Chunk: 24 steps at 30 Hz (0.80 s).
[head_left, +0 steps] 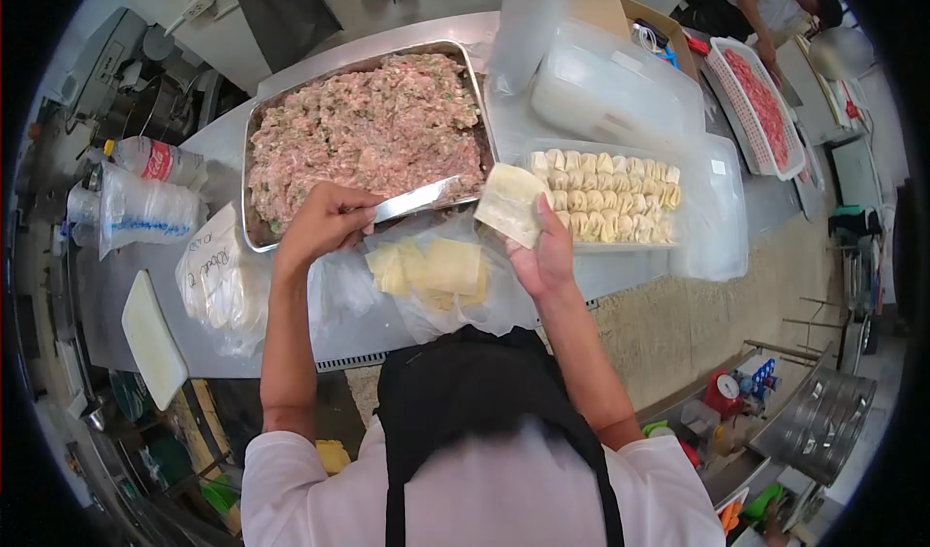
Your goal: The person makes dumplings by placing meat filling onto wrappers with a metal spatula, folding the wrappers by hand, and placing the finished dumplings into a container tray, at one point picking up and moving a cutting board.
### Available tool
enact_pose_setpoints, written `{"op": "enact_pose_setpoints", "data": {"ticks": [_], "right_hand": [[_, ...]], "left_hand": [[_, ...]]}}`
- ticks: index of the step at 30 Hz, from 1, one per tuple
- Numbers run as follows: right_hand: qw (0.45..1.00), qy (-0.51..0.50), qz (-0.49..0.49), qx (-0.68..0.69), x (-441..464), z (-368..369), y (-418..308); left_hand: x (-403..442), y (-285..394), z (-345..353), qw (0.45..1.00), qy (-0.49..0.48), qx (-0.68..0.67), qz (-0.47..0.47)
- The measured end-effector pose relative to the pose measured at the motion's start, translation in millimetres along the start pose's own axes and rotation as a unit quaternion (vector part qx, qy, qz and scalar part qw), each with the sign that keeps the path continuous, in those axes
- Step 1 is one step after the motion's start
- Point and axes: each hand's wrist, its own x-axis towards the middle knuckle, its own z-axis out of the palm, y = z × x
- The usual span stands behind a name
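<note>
My left hand [331, 222] is closed on a flat metal spatula [415, 199]; its grip end is hidden by my fingers. The blade reaches over the near edge of a steel tray [254, 225] full of ground meat filling [363, 125] flecked with green. On my right hand [544, 256], palm up, lies a square dough wrapper [511, 204], pinched at its edge by the thumb. Between my hands, a stack of wrappers [431, 271] rests on an open plastic bag. Rows of folded dumplings [605, 193] fill a clear container to the right of the right hand.
Clear plastic containers [615, 82] stand behind the dumplings. Left of the tray are a bottle [160, 162], bagged plastic cups [150, 208] and a white cutting board [153, 339]. At the far right, another person [765, 4] works beside a white basket [756, 106] of red meat.
</note>
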Motion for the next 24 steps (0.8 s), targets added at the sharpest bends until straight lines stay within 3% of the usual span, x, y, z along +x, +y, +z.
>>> {"op": "enact_pose_setpoints", "data": {"ticks": [3, 5, 6, 10, 14, 16, 19, 21, 23, 24], "right_hand": [[0.998, -0.009, 0.048, 0.046, 3.6, 21.9, 8.1], [0.988, 0.001, 0.110, 0.104, 6.4, 30.7, 12.8], [0.988, 0.000, 0.111, 0.104, 8.6, 31.8, 14.1], [0.993, 0.047, 0.073, 0.082, 20.0, 20.5, 21.2], [0.996, 0.060, 0.050, 0.035, 15.4, 26.3, 21.3], [0.997, 0.042, 0.049, 0.035, 16.7, 24.7, 22.2], [0.997, 0.058, 0.034, 0.030, 14.4, 24.8, 9.7], [0.995, 0.088, -0.034, 0.036, 12.3, 17.3, -0.2], [0.995, 0.084, -0.043, 0.034, 10.0, 16.7, -4.4], [0.995, 0.087, -0.043, 0.038, 10.1, 18.1, -5.0]], "left_hand": [[-14.8, 1.8, 13.1, 0.999, 0.017, -0.027, 0.007], [-9.2, -15.7, 33.6, 0.976, 0.055, 0.076, 0.195], [-2.8, -29.0, 45.2, 0.938, 0.109, 0.165, 0.283], [-29.4, -22.9, 52.8, 0.911, 0.143, 0.320, 0.219], [-42.5, 0.1, 69.7, 0.930, 0.184, 0.222, 0.226], [-27.5, -12.8, 73.4, 0.904, 0.147, 0.322, 0.238], [-33.3, -8.1, 43.0, 0.913, 0.134, 0.311, 0.227], [-31.8, -4.9, 19.8, 0.903, 0.153, 0.337, 0.220], [-19.6, -9.6, 4.9, 0.869, 0.203, 0.439, 0.104], [-9.7, -11.8, 2.0, 0.869, 0.207, 0.438, 0.103]]}}
